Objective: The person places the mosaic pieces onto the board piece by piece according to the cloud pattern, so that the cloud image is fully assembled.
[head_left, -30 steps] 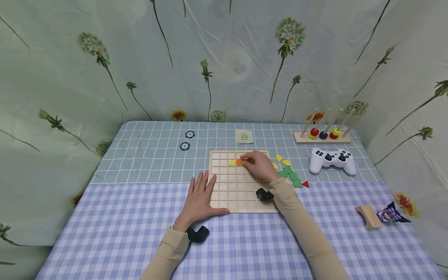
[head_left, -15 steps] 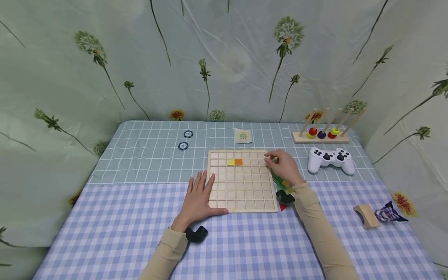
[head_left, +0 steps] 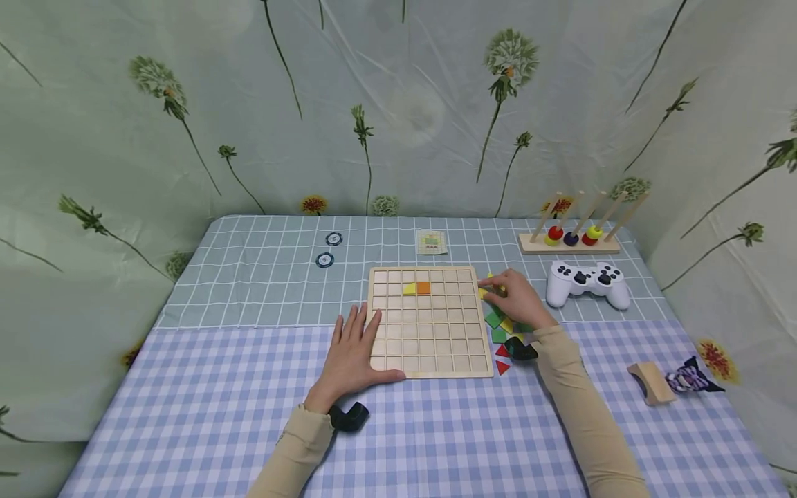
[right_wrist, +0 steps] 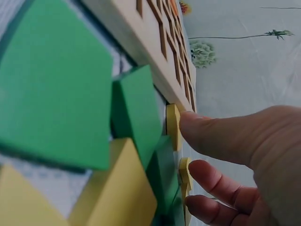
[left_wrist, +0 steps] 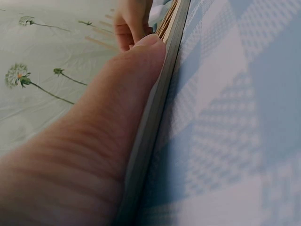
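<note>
A wooden grid board (head_left: 429,339) lies on the tablecloth. In its upper part a yellow piece (head_left: 409,288) and an orange square (head_left: 423,288) sit side by side. My left hand (head_left: 349,356) rests spread at the board's left side, thumb along the front edge; the left wrist view shows that thumb (left_wrist: 117,94) close up. Beyond the board's right edge, my right hand (head_left: 518,299) reaches down among loose pieces. Its thumb is beside a yellow piece (right_wrist: 173,126), with the fingertips near another yellow piece (right_wrist: 184,173); thumb and fingers stand apart. Several green pieces (right_wrist: 136,110) lie close by.
Red triangles (head_left: 502,367) lie near the board's lower right corner. A pattern card (head_left: 432,242) and two round chips (head_left: 333,238) lie behind. To the right are a peg stand with beads (head_left: 569,247), a white game controller (head_left: 588,284), a wooden arch block (head_left: 652,384) and a small wrapped packet (head_left: 691,377).
My right hand has left the orange square on the board and moved right to the loose pieces. Some green and red pieces lie in different spots. My left hand has stayed put.
</note>
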`<state>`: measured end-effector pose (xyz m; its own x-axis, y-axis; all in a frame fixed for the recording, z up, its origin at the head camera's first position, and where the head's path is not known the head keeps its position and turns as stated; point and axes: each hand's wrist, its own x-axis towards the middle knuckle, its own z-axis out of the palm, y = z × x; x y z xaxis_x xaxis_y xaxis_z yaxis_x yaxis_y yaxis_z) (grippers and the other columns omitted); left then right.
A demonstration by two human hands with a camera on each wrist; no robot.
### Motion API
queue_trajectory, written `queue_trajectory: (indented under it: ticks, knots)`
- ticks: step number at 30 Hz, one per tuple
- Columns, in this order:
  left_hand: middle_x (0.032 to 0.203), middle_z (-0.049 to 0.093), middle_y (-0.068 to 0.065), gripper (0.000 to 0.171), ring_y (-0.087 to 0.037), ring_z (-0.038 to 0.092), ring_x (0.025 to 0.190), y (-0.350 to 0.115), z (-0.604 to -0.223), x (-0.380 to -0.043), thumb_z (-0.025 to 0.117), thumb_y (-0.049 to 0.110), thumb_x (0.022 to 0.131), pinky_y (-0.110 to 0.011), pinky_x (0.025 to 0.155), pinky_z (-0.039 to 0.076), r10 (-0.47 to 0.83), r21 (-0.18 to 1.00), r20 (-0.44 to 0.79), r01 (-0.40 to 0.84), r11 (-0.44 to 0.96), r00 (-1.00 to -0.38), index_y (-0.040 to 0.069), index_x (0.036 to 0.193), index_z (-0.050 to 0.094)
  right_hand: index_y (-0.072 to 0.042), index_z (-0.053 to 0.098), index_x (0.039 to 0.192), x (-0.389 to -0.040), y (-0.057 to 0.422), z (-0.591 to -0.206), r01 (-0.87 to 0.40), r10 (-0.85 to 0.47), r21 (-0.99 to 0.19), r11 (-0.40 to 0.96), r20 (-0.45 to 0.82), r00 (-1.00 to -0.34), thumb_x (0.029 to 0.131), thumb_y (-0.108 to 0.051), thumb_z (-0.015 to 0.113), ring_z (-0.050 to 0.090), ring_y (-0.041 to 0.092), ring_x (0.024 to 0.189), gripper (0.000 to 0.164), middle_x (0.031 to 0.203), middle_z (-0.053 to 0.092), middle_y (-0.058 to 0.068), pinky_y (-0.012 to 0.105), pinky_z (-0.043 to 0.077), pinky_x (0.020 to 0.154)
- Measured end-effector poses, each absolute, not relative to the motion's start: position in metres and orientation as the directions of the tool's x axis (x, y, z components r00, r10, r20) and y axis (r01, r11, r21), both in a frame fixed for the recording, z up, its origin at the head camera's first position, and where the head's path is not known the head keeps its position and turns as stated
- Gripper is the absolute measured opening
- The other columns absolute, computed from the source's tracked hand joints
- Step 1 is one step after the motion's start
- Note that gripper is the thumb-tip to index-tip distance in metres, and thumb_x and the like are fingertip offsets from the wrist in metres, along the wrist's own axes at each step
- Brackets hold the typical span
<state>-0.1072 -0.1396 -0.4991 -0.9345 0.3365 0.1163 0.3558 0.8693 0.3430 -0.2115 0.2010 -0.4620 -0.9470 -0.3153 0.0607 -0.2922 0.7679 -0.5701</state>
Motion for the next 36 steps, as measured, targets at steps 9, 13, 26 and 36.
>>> queue_trajectory:
  ticks: [9,13,26,36]
  knots:
    - [0.156,0.011,-0.019,0.120,-0.033,0.002,0.142,-0.140,-0.499,-0.108,0.059,0.082,0.064,-0.049,0.112,-0.002,0.333,0.342,0.120,0.354,0.870,-0.935,0.008,0.152,0.021,-0.005,0.069,0.114,-0.214,0.197,-0.463,-0.261,-0.304,-0.516,0.816,0.001,-0.953,0.090,-0.016,0.067,0.045,0.025,0.082,0.027,0.092,0.054,0.011,0.036,0.038,0.064]
    - [0.156,0.010,-0.019,0.121,-0.033,0.001,0.143,-0.140,-0.500,-0.109,0.059,0.082,0.064,-0.049,0.112,-0.002,0.337,0.335,0.112,0.355,0.872,-0.935,0.009,0.152,0.020,-0.004,0.067,0.110,-0.214,0.196,-0.460,-0.249,-0.287,-0.493,0.834,-0.001,-0.958,0.088,-0.016,0.068,0.050,0.028,0.087,0.025,0.094,0.056,0.013,0.041,0.043,0.069]
    - [0.156,0.009,-0.018,0.120,-0.032,0.000,0.143,-0.140,-0.500,-0.109,0.058,0.082,0.065,-0.048,0.112,-0.003,0.341,0.335,0.101,0.355,0.873,-0.935,0.008,0.152,0.020,-0.004,0.061,0.098,-0.208,0.196,-0.463,-0.201,-0.184,-0.650,0.733,0.095,-0.978,0.086,-0.013,0.071,0.052,0.021,0.068,0.018,0.084,0.062,0.008,0.033,0.039,0.059]
    - [0.156,0.010,-0.019,0.120,-0.033,0.001,0.142,-0.140,-0.501,-0.108,0.058,0.082,0.064,-0.048,0.112,-0.003,0.338,0.335,0.114,0.356,0.872,-0.934,0.008,0.152,0.021,-0.003,0.064,0.086,-0.212,0.160,-0.455,-0.229,-0.177,-0.739,0.634,0.150,-0.973,0.082,-0.013,0.075,0.045,0.019,0.061,0.016,0.076,0.062,0.006,0.031,0.036,0.057]
